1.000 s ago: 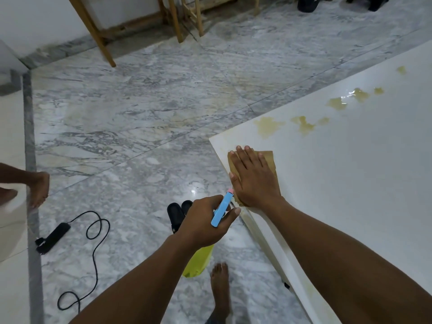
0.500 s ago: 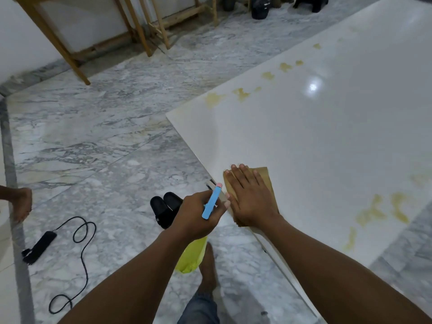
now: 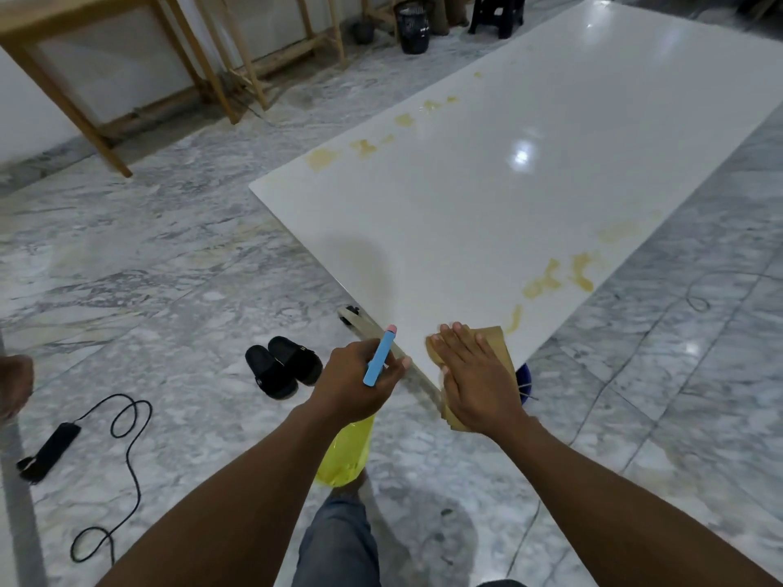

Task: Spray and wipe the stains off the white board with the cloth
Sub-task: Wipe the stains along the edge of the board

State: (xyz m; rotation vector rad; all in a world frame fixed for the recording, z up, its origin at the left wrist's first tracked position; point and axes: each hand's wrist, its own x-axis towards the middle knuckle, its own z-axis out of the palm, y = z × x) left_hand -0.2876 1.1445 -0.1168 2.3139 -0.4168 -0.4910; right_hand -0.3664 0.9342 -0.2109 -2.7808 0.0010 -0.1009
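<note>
Mid-task, most of it left by the look of it.

White board (image 3: 487, 197) lying flat and low over the marble floor (image 3: 127, 269), running from the near corner at 6 o'clock out toward 1 o'clock. Centre of it looks clean and glossy, ceiling light glaring off it.

Stains remaining, two groups:
- Yellow-brown row of stains (image 3: 364, 147) along the left edge, 11 to 12 o'clock from the hands, well apart from the cloth. Untouched.
- Second patch of stains (image 3: 559, 277) near the right edge at 1 o'clock, with one streak (image 3: 513, 319) just beside the cloth. Fainter smears further up the same edge.

No spray mist or wet film visible on either group, so cannot tell whether any were sprayed.

Spray bottle (image 3: 345, 453), yellow body and blue trigger, hanging over the floor just off the board's near edge at 7 o'clock from the cloth. Left hand (image 3: 358, 385) clenched round its neck, nozzle aimed up the board.

Cloth (image 3: 493, 338), tan, folded, sitting on the near corner of the board. Right hand (image 3: 476, 383) pressed flat on top, fingers spread, not gripping.

Judgement: near corner likely being wiped; both stain groups need spray then wipe. Closest streak the obvious next target.

Black sandals (image 3: 281, 366) on the floor at 9 o'clock, clear of the work.
</note>
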